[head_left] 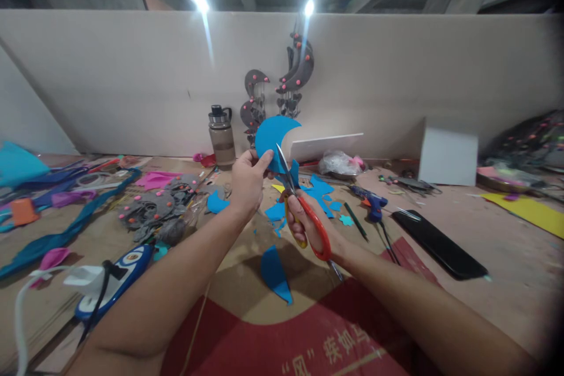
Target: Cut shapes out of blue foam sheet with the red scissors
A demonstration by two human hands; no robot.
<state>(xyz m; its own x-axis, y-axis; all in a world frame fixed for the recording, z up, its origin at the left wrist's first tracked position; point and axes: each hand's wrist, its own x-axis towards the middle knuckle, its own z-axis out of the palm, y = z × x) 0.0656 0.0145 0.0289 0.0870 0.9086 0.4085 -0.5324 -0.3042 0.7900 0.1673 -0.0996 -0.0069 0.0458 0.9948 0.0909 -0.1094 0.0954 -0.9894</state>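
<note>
Head view shows my two hands held up over the work table (pixel 506 258). My left hand (pixel 247 182) pinches a blue foam moon shape (pixel 273 135), with my thumb and fingers pressed tight on its lower edge. My right hand (pixel 308 223) has its fingers pushed through the orange handles of the scissors (pixel 304 217) and wrapped around them. The blades point up and away from me, and they look a little apart, with the tip at the bottom of the moon.

I think I am in the middle of cutting, trimming the moon's edge into a neat curve. The next snip needs a slow turn of the foam with my left hand, so the blades follow the curve, and my thumb must stay out of their way.

Blue foam scraps (pixel 319 191) lie on the table just past my hands, and one bigger blue piece (pixel 275 273) lies near me. A blue glue gun (pixel 372 202) and a black phone (pixel 440 244) sit to the right. A water bottle (pixel 221 136) stands far back by the wall.
</note>
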